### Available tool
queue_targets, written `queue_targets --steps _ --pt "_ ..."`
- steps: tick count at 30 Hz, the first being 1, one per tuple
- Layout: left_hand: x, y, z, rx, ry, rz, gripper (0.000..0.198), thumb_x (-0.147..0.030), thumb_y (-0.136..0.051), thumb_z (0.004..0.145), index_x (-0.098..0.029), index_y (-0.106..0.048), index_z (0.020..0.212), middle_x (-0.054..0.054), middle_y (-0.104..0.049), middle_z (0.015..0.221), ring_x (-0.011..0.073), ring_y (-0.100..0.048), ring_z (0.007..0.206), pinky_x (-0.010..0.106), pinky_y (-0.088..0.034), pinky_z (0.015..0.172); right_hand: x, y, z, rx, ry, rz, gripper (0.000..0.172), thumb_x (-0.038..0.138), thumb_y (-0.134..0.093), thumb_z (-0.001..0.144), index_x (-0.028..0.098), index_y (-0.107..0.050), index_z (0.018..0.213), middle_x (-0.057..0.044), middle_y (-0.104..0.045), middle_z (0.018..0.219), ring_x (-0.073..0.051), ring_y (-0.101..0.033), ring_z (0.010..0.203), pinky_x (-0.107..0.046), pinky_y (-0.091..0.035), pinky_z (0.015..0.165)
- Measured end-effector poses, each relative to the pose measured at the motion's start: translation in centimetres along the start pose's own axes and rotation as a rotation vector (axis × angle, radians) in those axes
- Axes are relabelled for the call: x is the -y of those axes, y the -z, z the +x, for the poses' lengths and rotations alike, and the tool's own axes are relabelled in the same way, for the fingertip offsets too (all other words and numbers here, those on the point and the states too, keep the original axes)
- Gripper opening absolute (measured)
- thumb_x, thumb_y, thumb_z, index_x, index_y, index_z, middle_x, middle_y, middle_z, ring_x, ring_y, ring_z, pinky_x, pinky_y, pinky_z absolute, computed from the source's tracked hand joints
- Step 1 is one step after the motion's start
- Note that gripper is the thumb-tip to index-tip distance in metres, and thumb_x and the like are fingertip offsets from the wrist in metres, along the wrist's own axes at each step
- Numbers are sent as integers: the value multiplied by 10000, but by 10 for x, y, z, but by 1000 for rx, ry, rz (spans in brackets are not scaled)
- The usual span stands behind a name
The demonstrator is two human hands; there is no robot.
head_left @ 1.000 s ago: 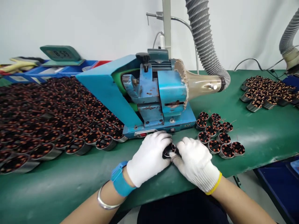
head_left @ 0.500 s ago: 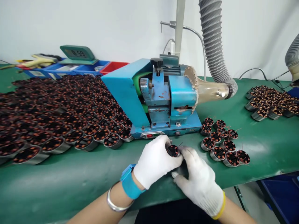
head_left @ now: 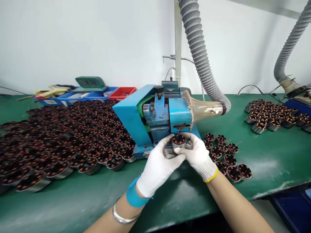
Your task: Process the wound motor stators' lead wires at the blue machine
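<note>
while a stator point(head_left: 178, 145) is gripped from both sides by the gloved left hand point(head_left: 157, 166) and right hand point(head_left: 198, 155), it is held windings up at the front of the blue machine point(head_left: 159, 113). other stators point(head_left: 116, 162) are grouped on the desk point(head_left: 60, 204).

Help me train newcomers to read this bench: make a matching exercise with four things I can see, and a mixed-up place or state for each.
Things:
1. Copper-wound stator
2. Digital clock
3. Red bin
4. Silver bangle

Places or states:
A. At the right end of the blue bins
B. On the elbow side of the blue wristband
C. Held between the gloved left hand and gloved right hand
D. Showing 8:59

Pairs: 1-C, 2-D, 3-A, 4-B
</note>
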State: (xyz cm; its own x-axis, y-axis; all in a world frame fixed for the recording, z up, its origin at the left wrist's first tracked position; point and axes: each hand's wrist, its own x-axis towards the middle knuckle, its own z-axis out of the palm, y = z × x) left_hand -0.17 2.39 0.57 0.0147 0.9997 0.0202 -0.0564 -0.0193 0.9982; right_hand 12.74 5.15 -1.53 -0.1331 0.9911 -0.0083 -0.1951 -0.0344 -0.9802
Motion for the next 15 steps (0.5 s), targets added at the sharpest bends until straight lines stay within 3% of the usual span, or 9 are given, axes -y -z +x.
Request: queue_targets --steps 7,15 --pt "-11 -6 16 -45 -79 1 672 -363 -801 584 -136 -564 1170 96 -731 1028 268 -703 928 404 -583 836 7 -6 13 -46 152 78 396 243 -731 655 171 -585 1016 -82 -714 1026 -228 -692 953 -366 -567 881" --pt "0 -7 21 -54 -107 5 693 -351 -828 552 -144 -569 1159 103 -730 1045 273 -705 930 407 -587 842 -4 0 14 -29 216 53 446 242 -724 675 187 -565 1087 -60 -699 1056 -205 -684 961 -347 -571 880"
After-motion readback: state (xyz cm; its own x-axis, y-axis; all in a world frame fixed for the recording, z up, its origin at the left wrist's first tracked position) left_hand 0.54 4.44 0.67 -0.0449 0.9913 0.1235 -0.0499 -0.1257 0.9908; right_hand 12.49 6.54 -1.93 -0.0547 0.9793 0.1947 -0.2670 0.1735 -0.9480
